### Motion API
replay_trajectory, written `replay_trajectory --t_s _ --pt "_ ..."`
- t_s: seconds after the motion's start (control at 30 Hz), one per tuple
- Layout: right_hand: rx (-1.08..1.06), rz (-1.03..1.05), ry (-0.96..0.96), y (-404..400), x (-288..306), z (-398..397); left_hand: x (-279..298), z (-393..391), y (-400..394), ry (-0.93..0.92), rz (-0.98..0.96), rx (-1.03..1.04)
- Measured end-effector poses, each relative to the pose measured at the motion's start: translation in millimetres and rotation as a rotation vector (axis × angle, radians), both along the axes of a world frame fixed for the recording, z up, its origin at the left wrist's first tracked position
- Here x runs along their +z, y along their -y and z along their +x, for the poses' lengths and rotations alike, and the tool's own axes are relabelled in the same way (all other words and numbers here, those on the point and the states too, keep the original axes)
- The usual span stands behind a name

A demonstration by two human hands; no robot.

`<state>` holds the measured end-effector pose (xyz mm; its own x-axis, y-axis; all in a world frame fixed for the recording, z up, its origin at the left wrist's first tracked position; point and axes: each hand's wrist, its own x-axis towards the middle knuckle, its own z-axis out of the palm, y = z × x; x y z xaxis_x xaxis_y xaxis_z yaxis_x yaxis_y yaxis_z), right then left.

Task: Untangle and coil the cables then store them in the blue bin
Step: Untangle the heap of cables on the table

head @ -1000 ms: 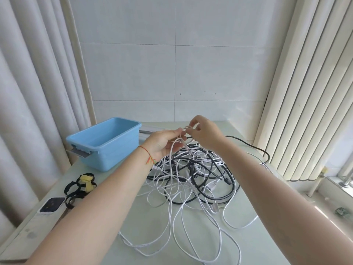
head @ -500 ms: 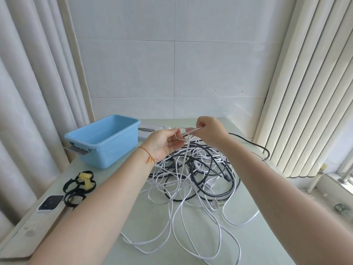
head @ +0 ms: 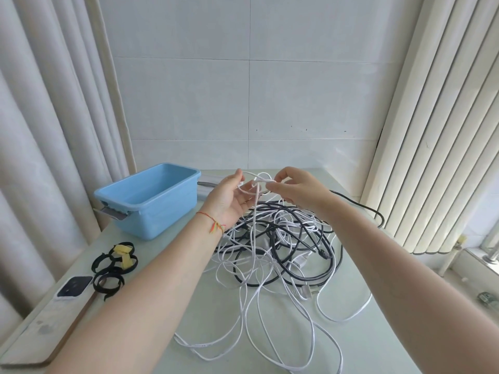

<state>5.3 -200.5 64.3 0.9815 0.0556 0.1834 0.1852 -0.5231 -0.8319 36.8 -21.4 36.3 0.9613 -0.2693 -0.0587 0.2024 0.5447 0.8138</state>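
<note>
A tangle of white and black cables [head: 280,247] lies in the middle of the pale green table [head: 167,314]. Both hands are raised above its far side. My right hand [head: 295,191] pinches a white cable [head: 259,182] between thumb and fingers. My left hand [head: 229,202] is palm up with fingers spread, and loops of the same white cable hang across them. White strands drop from the hands into the pile. The blue bin [head: 151,198] stands empty at the left, upright, a hand's width from my left hand.
Black cable ties with yellow tags [head: 114,263] and a phone [head: 73,286] lie near the table's left edge. A grey-white object [head: 209,182] sits behind the bin. Curtains hang at the left, vertical blinds at the right. Loose white cable loops [head: 270,333] trail toward the front edge.
Both hands have risen a little and moved slightly apart. The white cable's loop is pulled higher out of the pile, and my left hand has opened palm up.
</note>
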Motion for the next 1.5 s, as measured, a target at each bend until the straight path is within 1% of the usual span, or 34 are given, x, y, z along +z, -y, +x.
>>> replay_trajectory --t_s 0.07,0.13,0.23,0.3,0.47,0.5,0.57,0.6,0.67,0.7,0.77,0.8,0.93,1.03,1.1,1.2,1.33,1.4,1.5 --pt "0.019 0.020 -0.016 1 0 -3 2 2 0 0.077 0.068 0.023" --pt "0.091 0.027 -0.069 1 1 -5 7 2 1 0.126 0.120 0.055" --pt "0.242 0.057 -0.181 0 0 -8 10 3 4 0.151 0.179 0.096" --pt "0.306 0.118 -0.211 -4 0 -10 10 2 6 0.156 0.229 0.112" --pt "0.345 0.259 -0.271 -11 6 -12 3 1 10 0.222 0.397 0.165" --pt "0.326 0.243 -0.254 -12 6 -12 2 0 10 0.238 0.424 0.168" --pt "0.221 0.156 -0.149 -14 5 -10 3 -3 12 0.235 0.433 0.143" --pt "0.170 0.155 -0.093 -15 3 -8 5 -5 13 0.214 0.418 0.124" --pt "0.121 0.249 -0.027 -16 1 -8 9 -8 13 0.151 0.351 0.040" --pt "0.116 0.298 -0.013 -16 2 -8 10 -10 12 0.114 0.332 -0.041" --pt "0.092 0.334 -0.005 -16 3 -9 11 -14 11 0.033 0.298 -0.208" --pt "0.055 0.326 -0.011 -16 4 -8 10 -14 10 0.010 0.265 -0.250" --pt "-0.196 0.315 -0.065 -13 3 -5 7 -10 3 0.017 0.110 -0.214" --pt "-0.236 0.336 -0.111 -11 0 -6 8 -13 -1 0.050 0.069 -0.339" --pt "-0.233 0.294 -0.134 -13 -2 -6 8 -15 0 0.050 0.068 -0.403" --pt "-0.266 0.199 -0.105 -17 -2 -6 12 -14 5 -0.006 0.043 -0.377" --pt "-0.338 0.203 0.023 -14 0 -3 12 -9 8 -0.143 0.109 -0.238" --pt "-0.295 0.201 0.022 -14 0 -3 9 -7 10 -0.207 0.154 -0.202" --pt "-0.271 0.172 -0.011 -11 3 -5 5 -7 7 -0.198 0.217 -0.173"
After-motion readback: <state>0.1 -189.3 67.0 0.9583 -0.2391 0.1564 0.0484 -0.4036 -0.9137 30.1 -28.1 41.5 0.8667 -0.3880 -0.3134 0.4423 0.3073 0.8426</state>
